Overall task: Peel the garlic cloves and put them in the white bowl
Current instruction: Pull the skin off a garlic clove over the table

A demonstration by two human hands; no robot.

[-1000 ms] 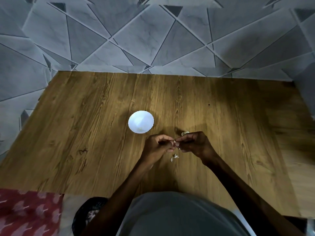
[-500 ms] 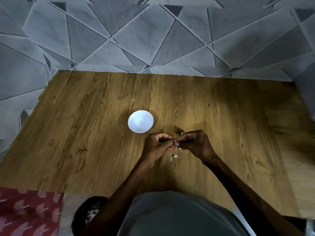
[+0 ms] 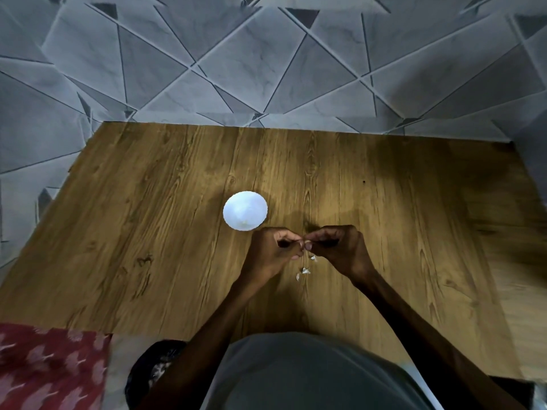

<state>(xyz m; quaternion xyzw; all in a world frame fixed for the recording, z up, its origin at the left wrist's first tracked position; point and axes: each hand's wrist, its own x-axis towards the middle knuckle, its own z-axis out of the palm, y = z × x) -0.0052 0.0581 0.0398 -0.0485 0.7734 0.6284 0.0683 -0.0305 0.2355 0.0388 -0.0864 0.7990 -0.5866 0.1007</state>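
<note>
A small white bowl (image 3: 245,210) stands on the wooden board (image 3: 148,232), just up and left of my hands. My left hand (image 3: 273,252) and my right hand (image 3: 340,247) meet fingertip to fingertip over the board, both pinched on a small garlic clove (image 3: 305,243) that is mostly hidden by the fingers. Bits of pale garlic skin (image 3: 305,271) lie on the board right below the hands. Something pale sits at the near inside edge of the bowl; I cannot tell what it is.
Grey patterned floor tiles (image 3: 266,69) surround the board on the far side and left. A red patterned cloth (image 3: 50,368) lies at the near left corner, with a dark object (image 3: 151,371) beside it. My grey shirt fills the bottom centre.
Both hands have stayed together on the clove with only small finger movements. One more flake of skin appears just under the fingertips.
</note>
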